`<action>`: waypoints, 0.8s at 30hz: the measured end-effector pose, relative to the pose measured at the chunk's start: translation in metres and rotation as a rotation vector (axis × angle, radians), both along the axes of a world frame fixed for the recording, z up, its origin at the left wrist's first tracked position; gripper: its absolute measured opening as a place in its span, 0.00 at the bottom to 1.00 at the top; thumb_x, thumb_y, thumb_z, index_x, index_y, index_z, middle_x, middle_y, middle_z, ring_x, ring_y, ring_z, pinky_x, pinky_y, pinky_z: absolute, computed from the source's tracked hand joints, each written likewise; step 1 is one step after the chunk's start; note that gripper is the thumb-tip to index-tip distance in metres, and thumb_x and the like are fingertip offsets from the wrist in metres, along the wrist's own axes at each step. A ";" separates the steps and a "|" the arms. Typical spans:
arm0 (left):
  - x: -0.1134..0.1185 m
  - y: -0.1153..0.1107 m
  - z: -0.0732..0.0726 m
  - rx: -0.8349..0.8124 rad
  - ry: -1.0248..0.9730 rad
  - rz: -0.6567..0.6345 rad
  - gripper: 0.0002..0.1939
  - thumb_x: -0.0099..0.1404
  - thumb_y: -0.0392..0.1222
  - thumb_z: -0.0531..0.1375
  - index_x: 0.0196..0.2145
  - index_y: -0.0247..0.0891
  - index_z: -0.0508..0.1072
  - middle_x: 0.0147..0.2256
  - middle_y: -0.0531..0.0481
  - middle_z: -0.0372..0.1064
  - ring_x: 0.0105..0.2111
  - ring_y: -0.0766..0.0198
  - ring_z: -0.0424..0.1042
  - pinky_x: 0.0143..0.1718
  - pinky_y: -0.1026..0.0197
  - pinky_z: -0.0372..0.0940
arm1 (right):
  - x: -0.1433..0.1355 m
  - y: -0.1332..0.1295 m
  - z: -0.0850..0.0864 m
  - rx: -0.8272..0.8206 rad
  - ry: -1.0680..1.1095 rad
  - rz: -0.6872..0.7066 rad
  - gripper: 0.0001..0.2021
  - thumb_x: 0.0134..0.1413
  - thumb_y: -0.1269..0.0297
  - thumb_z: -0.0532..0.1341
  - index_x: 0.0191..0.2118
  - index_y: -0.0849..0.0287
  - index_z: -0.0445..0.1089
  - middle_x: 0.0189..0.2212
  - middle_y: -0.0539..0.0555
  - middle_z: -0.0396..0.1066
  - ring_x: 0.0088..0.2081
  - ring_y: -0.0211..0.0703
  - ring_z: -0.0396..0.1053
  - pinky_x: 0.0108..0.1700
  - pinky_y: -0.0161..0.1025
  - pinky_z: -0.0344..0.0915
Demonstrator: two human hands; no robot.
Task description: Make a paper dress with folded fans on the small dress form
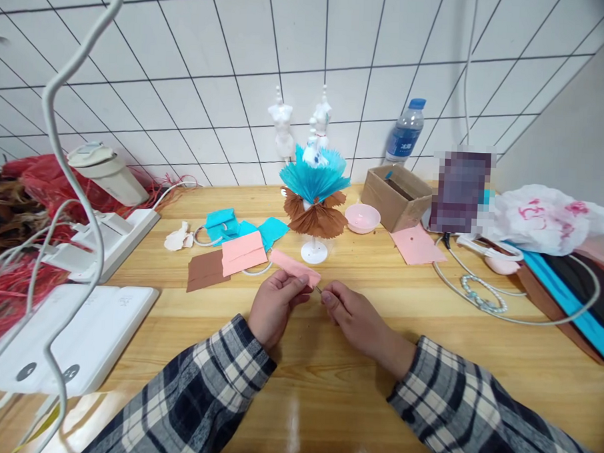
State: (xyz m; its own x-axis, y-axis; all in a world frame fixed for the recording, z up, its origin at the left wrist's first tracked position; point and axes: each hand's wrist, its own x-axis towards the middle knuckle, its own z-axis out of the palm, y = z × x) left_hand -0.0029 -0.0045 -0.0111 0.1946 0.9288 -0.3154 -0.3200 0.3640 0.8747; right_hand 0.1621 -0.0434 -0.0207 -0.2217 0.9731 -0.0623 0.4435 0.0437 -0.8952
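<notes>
My left hand (276,305) pinches a folded strip of pink crepe-like paper (291,265) between thumb and fingers. My right hand (354,317) is closed on a thin metal tool (319,291), whose tip meets the strip's right end; its exact kind is too small to make out. Just beyond stands a small white mannequin (315,153) on a round base, dressed in pleated turquoise paper (314,180) over pleated brown paper (315,217). Left of it lie a pink paper piece (244,253), a brown sheet (204,271) and turquoise pieces (222,224).
Against the tiled wall are two more mannequins (282,129) and a water bottle (406,132). A pink bowl (362,218), a cardboard box (397,198) and a pixelated device (461,192) stand right. Power banks (107,338), a power strip (126,242) and a hanging cable (79,170) occupy the left.
</notes>
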 end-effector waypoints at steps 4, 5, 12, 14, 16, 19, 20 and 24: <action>-0.001 -0.001 0.000 0.018 0.042 -0.020 0.15 0.52 0.43 0.70 0.35 0.34 0.75 0.31 0.48 0.75 0.29 0.68 0.72 0.28 0.69 0.65 | -0.001 -0.002 0.000 -0.019 0.027 0.003 0.15 0.68 0.51 0.45 0.35 0.54 0.57 0.23 0.46 0.63 0.27 0.40 0.62 0.31 0.37 0.56; -0.001 -0.001 -0.001 0.022 0.046 -0.024 0.14 0.53 0.43 0.70 0.35 0.34 0.75 0.32 0.48 0.75 0.29 0.68 0.72 0.27 0.69 0.65 | -0.001 -0.002 0.001 -0.026 0.032 0.004 0.15 0.68 0.51 0.45 0.35 0.54 0.56 0.23 0.46 0.63 0.26 0.40 0.62 0.31 0.38 0.56; 0.000 -0.001 0.000 0.028 0.059 -0.047 0.14 0.52 0.44 0.70 0.34 0.34 0.76 0.30 0.49 0.76 0.28 0.68 0.72 0.28 0.69 0.65 | -0.001 -0.001 0.000 -0.025 0.020 0.031 0.15 0.68 0.51 0.43 0.35 0.53 0.56 0.22 0.45 0.63 0.26 0.40 0.64 0.31 0.38 0.56; 0.000 -0.001 0.000 0.031 0.062 -0.059 0.14 0.52 0.44 0.71 0.34 0.34 0.76 0.30 0.49 0.76 0.28 0.69 0.72 0.28 0.69 0.65 | -0.001 -0.001 0.001 -0.022 0.010 0.030 0.14 0.68 0.51 0.44 0.36 0.53 0.56 0.22 0.45 0.63 0.26 0.40 0.64 0.31 0.38 0.56; 0.000 -0.001 0.000 0.032 0.065 -0.065 0.14 0.52 0.44 0.70 0.34 0.33 0.76 0.30 0.48 0.76 0.28 0.69 0.72 0.29 0.68 0.65 | -0.001 -0.002 0.001 -0.014 0.010 0.029 0.14 0.69 0.51 0.44 0.36 0.53 0.56 0.22 0.45 0.63 0.26 0.40 0.64 0.31 0.38 0.56; 0.000 -0.001 0.000 0.027 0.070 -0.063 0.15 0.52 0.44 0.70 0.34 0.33 0.77 0.31 0.48 0.76 0.28 0.68 0.72 0.28 0.68 0.65 | -0.002 -0.002 0.000 -0.010 0.026 0.017 0.15 0.69 0.51 0.43 0.35 0.53 0.55 0.21 0.45 0.63 0.26 0.40 0.63 0.31 0.38 0.56; 0.000 -0.001 0.000 0.027 0.072 -0.063 0.15 0.52 0.44 0.70 0.35 0.32 0.77 0.31 0.47 0.76 0.28 0.68 0.72 0.28 0.68 0.65 | -0.002 -0.002 0.000 -0.011 0.030 0.012 0.15 0.69 0.51 0.43 0.34 0.53 0.55 0.21 0.45 0.63 0.25 0.40 0.63 0.31 0.38 0.56; 0.001 -0.002 -0.001 0.037 0.081 -0.062 0.16 0.52 0.45 0.70 0.35 0.32 0.77 0.31 0.47 0.76 0.28 0.69 0.72 0.29 0.68 0.65 | -0.002 -0.001 0.000 -0.007 0.035 0.008 0.15 0.69 0.51 0.44 0.34 0.53 0.55 0.21 0.45 0.62 0.25 0.40 0.63 0.30 0.38 0.56</action>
